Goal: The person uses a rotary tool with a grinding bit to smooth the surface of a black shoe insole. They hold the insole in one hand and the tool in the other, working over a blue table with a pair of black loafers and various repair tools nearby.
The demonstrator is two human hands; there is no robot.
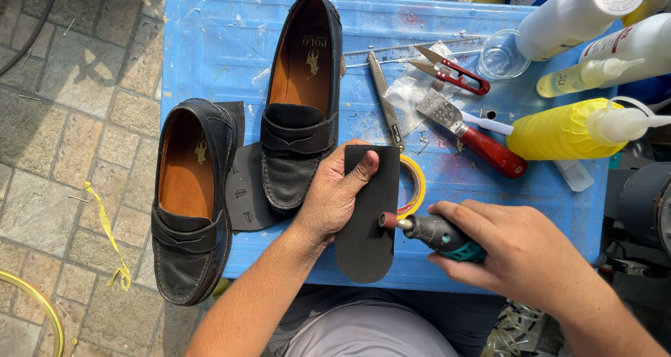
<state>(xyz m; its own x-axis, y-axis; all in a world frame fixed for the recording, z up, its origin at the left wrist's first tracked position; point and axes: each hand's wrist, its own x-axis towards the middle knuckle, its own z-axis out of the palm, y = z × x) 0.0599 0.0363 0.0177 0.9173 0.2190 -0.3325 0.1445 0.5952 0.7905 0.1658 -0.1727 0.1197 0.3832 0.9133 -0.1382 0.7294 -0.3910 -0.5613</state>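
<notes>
Right hand (pixel 521 249), lower right of frame, grips my rotary tool (pixel 437 232). Its tip touches the upright-lying black sole piece (pixel 367 217) that my left hand (pixel 335 193) clasps, just leftward.

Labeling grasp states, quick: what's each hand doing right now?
Left hand: closed on the black rubber sole piece, thumb on top.
Right hand: closed around the handheld rotary tool, its sanding tip against the sole piece.

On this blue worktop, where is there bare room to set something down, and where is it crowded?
The blue worktop is bare at its far left corner, beside the upright loafer. A smaller bare patch lies between the red-handled scraper and the right hand. The far right is crowded: snips, glass cup, bottles.
</notes>
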